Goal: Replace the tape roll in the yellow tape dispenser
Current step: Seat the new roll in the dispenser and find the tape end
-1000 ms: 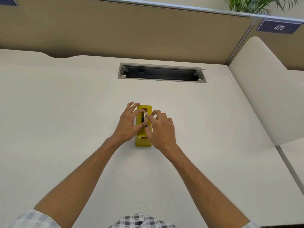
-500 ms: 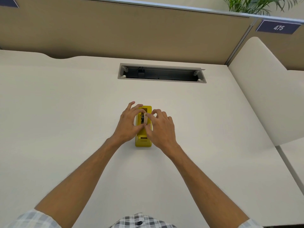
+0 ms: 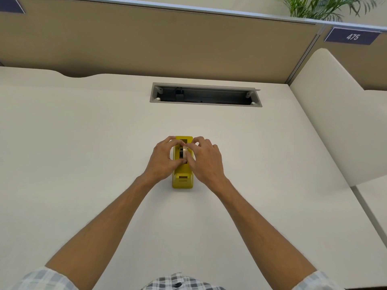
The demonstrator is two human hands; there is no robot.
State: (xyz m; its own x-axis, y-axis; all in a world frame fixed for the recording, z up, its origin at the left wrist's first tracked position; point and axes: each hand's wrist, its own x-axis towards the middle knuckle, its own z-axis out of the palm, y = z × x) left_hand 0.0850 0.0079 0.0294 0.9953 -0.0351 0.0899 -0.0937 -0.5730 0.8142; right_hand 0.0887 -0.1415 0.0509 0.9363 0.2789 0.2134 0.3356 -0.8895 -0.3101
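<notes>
Far left, at the top corner: part of a dark blue sign plate (image 3: pixel 9 6) on the tan fabric partition panel (image 3: pixel 146 42) running behind the back edge of the cream-white desk (image 3: pixel 73 153). Lower left: a grey-and-white checked sleeve (image 3: pixel 44 279) at the near edge.

Towards the middle of the desk: the left hand (image 3: pixel 162 159), fingers curled over the left flank of the yellow plastic tape dispenser (image 3: pixel 182 176), thumb pressed in near the roll's near side, fingertips curved round to its far side. Gripping the roll, as far as can be told; exact contact partly hidden by the fingers themselves.

Centre: the dispenser standing upright on the desk, lengthwise towards the back edge, cutter end nearest the person. Seated in its slot on edge: the pale translucent tape roll (image 3: pixel 184 152) with a dark core, pinched between both hands.

Behind, near the back edge: a long grey rectangular cable-tray opening (image 3: pixel 206 94) set into the desk, well apart from the dispenser.

Just right of centre: the right hand (image 3: pixel 206 162), fingers bent and narrow, index finger and thumb closed on the right face of the roll, remaining fingers arched over the dispenser's right side.

Right: a rounded cream side divider (image 3: pixel 335 122) along the right edge. Above it, a dark blue plate reading 475 (image 3: pixel 352 36), and green palm fronds (image 3: pixel 326 7) at the top right corner.
</notes>
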